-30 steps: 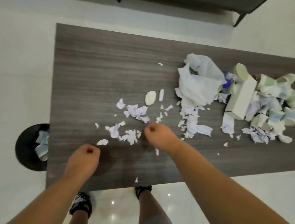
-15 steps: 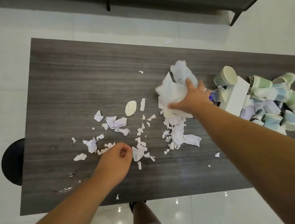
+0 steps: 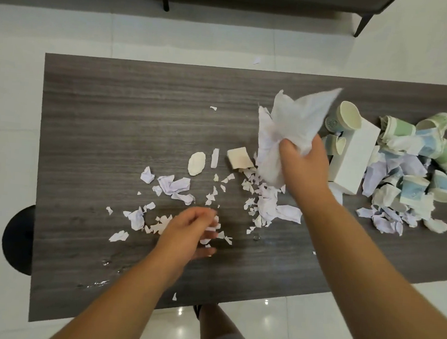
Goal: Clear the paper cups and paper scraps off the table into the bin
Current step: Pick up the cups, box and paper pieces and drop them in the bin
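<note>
Right hand (image 3: 302, 159) is up off the table (image 3: 93, 111) now, fingers clamped round the big white paper wad (image 3: 290, 126) it was pressing flat half a second ago. That lift uncovers a pale square scrap (image 3: 238, 157). Left hand (image 3: 188, 232) has loosened, fingers half-spread over the near paper scraps (image 3: 174, 185). Paper cups (image 3: 426, 158) lie heaped far right; black bin (image 3: 17, 238) sits at the left edge.
</note>
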The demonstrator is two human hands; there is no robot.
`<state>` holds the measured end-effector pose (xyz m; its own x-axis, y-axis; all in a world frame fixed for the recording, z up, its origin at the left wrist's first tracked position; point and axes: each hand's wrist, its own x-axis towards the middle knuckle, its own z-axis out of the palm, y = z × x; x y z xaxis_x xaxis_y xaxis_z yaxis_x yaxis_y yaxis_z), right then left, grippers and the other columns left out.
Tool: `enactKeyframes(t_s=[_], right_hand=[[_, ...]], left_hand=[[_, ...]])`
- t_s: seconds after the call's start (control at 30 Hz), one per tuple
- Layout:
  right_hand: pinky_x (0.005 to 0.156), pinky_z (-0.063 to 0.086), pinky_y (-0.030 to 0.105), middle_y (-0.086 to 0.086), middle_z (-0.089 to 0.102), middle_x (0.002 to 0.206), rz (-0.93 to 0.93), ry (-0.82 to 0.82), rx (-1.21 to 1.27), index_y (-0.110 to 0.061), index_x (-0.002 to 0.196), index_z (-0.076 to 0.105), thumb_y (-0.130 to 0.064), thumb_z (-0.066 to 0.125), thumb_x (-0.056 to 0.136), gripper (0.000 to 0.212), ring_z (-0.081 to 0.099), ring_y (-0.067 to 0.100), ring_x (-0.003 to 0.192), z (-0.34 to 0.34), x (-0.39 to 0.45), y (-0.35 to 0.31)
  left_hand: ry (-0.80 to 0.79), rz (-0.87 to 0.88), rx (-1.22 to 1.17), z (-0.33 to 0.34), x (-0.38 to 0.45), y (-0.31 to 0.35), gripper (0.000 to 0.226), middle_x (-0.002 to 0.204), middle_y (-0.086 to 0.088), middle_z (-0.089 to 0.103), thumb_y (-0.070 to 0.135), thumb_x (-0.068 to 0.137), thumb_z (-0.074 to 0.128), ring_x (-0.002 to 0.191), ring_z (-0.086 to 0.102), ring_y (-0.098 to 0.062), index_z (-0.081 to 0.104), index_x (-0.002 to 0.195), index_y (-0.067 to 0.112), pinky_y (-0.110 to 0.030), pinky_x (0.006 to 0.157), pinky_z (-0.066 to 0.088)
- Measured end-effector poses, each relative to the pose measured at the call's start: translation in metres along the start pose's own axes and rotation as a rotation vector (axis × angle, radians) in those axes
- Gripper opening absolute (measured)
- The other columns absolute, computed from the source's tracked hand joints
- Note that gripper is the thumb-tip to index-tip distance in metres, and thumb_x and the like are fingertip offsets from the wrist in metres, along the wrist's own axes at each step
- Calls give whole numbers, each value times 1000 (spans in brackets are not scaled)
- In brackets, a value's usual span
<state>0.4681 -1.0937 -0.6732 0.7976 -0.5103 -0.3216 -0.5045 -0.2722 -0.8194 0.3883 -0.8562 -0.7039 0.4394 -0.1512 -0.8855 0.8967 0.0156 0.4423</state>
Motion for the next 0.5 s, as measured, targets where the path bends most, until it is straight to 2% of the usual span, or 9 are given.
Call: enactKeyframes(t_s=[0.03,0.1,0.17,0.23,0.33,0.37,0.43,0.5], right_hand=[[69,52,9,-25,74,99,52,17,88,-40,109,65,-41,54,79,32,69,-7,91,6,-18,-5],[81,57,18,-31,73,101,152,24,181,-40,110,63,-44,53,76,36,70,-7,94,22,-53,-9],[84,60,22,-27,75,106,173,-62,204,-38,118,63,-41,52,74,45,71,-5,99,44,-87,-3],[85,63,31,-18,77,110,166,-181,143,-37,126,62,-37,52,78,50,74,1,102,64,-117,1],[86,60,46,-6,77,97,28,-346,-128,-29,105,70,-35,47,90,27,73,16,98,85,-139,4],[88,59,48,-4,74,101,13,-394,-182,-26,104,70,-34,48,93,26,72,20,100,93,-144,4],[94,61,44,-2,67,123,93,-523,-172,-29,122,68,-39,51,92,35,68,19,114,108,-157,0],[98,61,40,-5,56,134,157,-656,-225,-31,138,57,-50,53,84,57,64,16,121,127,-173,-4]], left_hand=[[-81,-40,-157,5,-4,7,30,123,-2,77,51,94,78,108,78,-24,79,118,33,-49,80,67],[-240,-87,-338,15,-11,20,70,138,1,72,72,80,77,122,74,-33,68,140,36,-61,88,63],[-361,-61,-380,23,-17,34,81,142,-4,72,82,79,64,130,69,-38,66,145,36,-62,96,60],[-309,-46,-383,22,-21,45,75,137,-5,75,79,86,55,126,71,-29,68,143,32,-49,93,59],[-147,-69,-322,2,-26,41,50,127,-7,79,55,104,58,117,77,-26,66,144,25,-43,86,64],[-119,-78,-291,-10,-29,34,46,126,-7,80,51,105,60,116,77,-27,65,144,26,-44,84,64],[-68,-94,-258,-36,-33,20,40,123,-6,81,44,104,64,113,78,-26,67,141,29,-43,80,64],[20,-137,-300,-66,-36,9,36,119,-6,82,37,103,64,110,79,-27,72,136,26,-43,77,63]])
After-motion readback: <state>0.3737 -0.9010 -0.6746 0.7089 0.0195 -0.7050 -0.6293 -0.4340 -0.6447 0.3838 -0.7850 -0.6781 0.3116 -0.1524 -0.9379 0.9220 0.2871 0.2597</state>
